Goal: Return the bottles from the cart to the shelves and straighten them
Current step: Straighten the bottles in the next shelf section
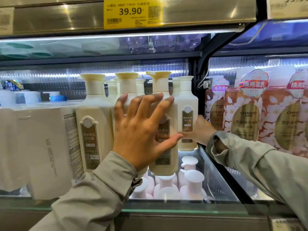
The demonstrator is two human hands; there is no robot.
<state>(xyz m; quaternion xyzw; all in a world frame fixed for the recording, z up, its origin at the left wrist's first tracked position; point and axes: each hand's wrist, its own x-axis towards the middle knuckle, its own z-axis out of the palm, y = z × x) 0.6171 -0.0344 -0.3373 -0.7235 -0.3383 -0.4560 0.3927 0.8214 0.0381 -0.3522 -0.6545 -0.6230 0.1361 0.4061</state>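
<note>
Step, as I read it: placing is done for this lot and this is the straightening.

Cream bottles stand on the glass shelf (183,211), directly below the price tag (133,12).

- Left hand (141,130): fingers spread and straight, palm flat against the bottle faces, thumb across the label of the front bottle (165,164). It presses and does not wrap.
- Right hand (200,130): at the right flank of the right bottle (187,117), below and right of the tag. Its fingers are hidden behind the bottle and the left thumb, so I can't tell the grip.

Orientation:
- All the cream bottles are upright, long axis vertical, pump caps up, labels facing out.
- The front bottle's spout points left.
- The front bottle sits nearer the shelf edge than the right bottle. The left bottle (93,130), below and left of the tag, also stands forward.

Next move, my call: push the front bottle straight back with the flat palm until it is in line. Keep the force low on the body so it slides and doesn't tip. The right hand steadies the right bottle and closes the gap. Keep the labels square to the aisle.

Nearby: white boxes (46,147) lower left of the tag, orange packs (245,120) lower right, pink bottles (191,185) far below it, under the glass.
</note>
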